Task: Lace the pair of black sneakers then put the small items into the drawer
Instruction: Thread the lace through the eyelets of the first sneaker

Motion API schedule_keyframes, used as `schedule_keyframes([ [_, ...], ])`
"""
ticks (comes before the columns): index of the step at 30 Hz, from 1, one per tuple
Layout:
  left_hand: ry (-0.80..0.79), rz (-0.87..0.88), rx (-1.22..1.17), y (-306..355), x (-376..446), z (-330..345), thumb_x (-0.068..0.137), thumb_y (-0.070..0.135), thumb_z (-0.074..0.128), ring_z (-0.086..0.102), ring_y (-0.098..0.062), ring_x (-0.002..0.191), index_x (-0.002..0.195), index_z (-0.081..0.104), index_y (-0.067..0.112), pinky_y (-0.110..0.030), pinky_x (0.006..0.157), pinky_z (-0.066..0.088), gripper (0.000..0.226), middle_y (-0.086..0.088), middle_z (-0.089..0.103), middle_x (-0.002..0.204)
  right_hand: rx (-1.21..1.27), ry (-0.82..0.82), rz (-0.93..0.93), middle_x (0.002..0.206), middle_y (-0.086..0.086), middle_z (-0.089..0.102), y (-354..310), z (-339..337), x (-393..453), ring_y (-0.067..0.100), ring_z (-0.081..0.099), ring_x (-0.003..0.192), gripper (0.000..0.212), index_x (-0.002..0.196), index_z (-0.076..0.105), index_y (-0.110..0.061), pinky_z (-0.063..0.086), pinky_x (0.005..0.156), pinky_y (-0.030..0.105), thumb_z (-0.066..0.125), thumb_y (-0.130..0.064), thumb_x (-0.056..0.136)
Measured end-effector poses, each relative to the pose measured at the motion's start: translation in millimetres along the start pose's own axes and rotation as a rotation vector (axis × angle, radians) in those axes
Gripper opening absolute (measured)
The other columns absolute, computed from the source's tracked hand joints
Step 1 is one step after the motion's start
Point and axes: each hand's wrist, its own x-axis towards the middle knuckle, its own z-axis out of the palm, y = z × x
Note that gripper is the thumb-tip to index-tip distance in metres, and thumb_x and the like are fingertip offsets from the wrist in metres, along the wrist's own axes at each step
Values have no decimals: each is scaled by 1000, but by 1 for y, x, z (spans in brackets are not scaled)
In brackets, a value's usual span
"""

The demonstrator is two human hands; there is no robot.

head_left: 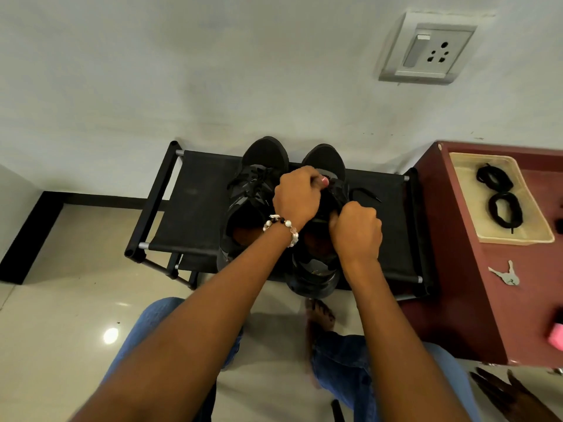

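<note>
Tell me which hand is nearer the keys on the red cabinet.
Right. The right hand is at the right sneaker, on the side toward the keys; the left hand is farther left, over the sneaker's laces.

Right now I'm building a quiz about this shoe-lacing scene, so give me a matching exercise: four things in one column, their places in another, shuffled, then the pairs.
Things:
1. pair of black sneakers
2. coiled black laces
3. keys
4. wall socket

Places:
A. bare on the maroon cabinet top
B. on the black shoe rack
C. on the wall above the rack
D. in the beige tray

Pairs: 1-B, 2-D, 3-A, 4-C
</note>
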Motion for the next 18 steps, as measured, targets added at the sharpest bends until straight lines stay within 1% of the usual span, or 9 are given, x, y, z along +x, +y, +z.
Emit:
schedule_keyframes([
  [2, -88, -242, -354, 0, 1, 4, 98, 26, 53, 64, -25, 93, 97, 68, 8, -41, 86, 53, 24, -10, 68, 97, -1, -3, -5, 94, 20, 61, 0, -1, 0, 41, 61, 87, 25, 91, 58, 2, 40, 62, 37, 47, -18, 99],
  [4, -168, -352, -525, -2, 2, 5, 101, 28, 46, 62, -25, 99, 100, 66, 7, -45, 94, 51, 29, -12, 66, 102, 3, 1, -6, 93, 19, 61, 0, -1, 0, 40, 61, 87, 24, 90, 58, 2, 39, 62, 37, 47, -18, 99],
  [6, -211, -304, -497, -5, 3, 2, 102, 25, 45, 62, -23, 100, 100, 63, 9, -43, 96, 50, 25, -10, 66, 103, 9, 1, -1, 88, 17, 59, 0, -1, -1, 39, 61, 86, 24, 89, 58, 1, 39, 61, 36, 47, -18, 99],
  [8, -228, -140, -437, -9, 5, -4, 100, 16, 47, 62, -19, 97, 101, 59, 12, -29, 93, 50, 12, -5, 66, 99, 22, -1, 7, 77, 10, 49, -1, -2, -2, 38, 59, 84, 24, 83, 54, -3, 38, 61, 36, 47, -18, 100],
  [10, -260, 68, -307, -9, 7, -13, 96, 10, 53, 60, -11, 88, 111, 58, 12, -16, 84, 48, 16, 5, 63, 91, 28, -9, 8, 76, 7, 43, -1, -3, -3, 37, 58, 84, 23, 80, 49, -5, 38, 62, 36, 47, -18, 100],
  [11, -274, 179, -192, -8, 9, -16, 93, 11, 57, 59, -9, 88, 117, 59, 13, -18, 85, 49, 24, 9, 62, 92, 25, -13, 6, 78, 10, 46, -1, -3, -3, 38, 58, 85, 22, 81, 49, -5, 39, 62, 36, 47, -17, 99],
  [13, -327, 371, 135, -4, 13, -19, 83, 20, 57, 57, -18, 102, 123, 62, 23, -39, 90, 51, 40, 6, 62, 108, 28, -21, 3, 86, 16, 54, -1, -3, -2, 38, 59, 86, 20, 84, 52, -3, 40, 63, 37, 47, -15, 99],
  [15, -406, 438, 491, 6, 12, -20, 80, 22, 56, 53, -29, 113, 122, 64, 26, -50, 90, 48, 43, -1, 57, 122, 45, -22, 9, 86, 17, 55, 1, -2, -1, 37, 58, 82, 20, 82, 52, -3, 40, 62, 36, 48, -14, 97],
  [18, -256, 537, 834, 17, 1, -14, 88, 12, 57, 56, -30, 104, 115, 64, 13, -41, 81, 47, 27, -6, 58, 113, 51, -13, 12, 78, 11, 46, 2, -3, -2, 30, 49, 73, 25, 73, 42, -7, 39, 61, 36, 48, -11, 97],
])
